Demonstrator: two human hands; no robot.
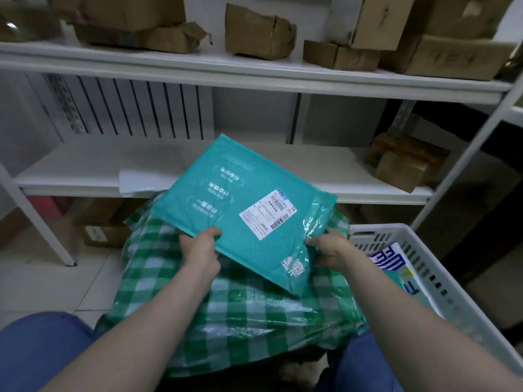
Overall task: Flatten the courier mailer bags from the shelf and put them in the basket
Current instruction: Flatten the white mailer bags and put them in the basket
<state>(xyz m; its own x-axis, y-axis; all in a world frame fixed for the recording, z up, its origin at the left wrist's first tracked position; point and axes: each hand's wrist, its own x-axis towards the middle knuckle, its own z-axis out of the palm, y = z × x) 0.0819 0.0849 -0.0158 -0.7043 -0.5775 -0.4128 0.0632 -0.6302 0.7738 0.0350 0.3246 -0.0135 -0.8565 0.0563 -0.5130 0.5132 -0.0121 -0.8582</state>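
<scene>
Teal plastic, front and centre: the mailer bag (243, 210) is held up between both hands, tilted, above a green-and-white checked bag (240, 321) on the person's lap and in front of the middle shelf (85, 168). The left hand (199, 250) pinches the near left edge, thumb lying on top, fingers tucked underneath out of view. The right hand (331, 250) grips the crinkled right end, fingers curled round the glossy flap.

The mailer looks flat and rectangular, its matte face lightly padded, with pale printed characters and a white shipping label (267, 215) carrying barcodes. A second small sticker sits near the lower corner.

The checked bag is shiny, wrinkled film. To the right stands the white slotted plastic basket (424, 264), a blue-and-white printed mailer (387, 258) lying inside. Dented brown cardboard boxes (260, 32) line the top shelf.
</scene>
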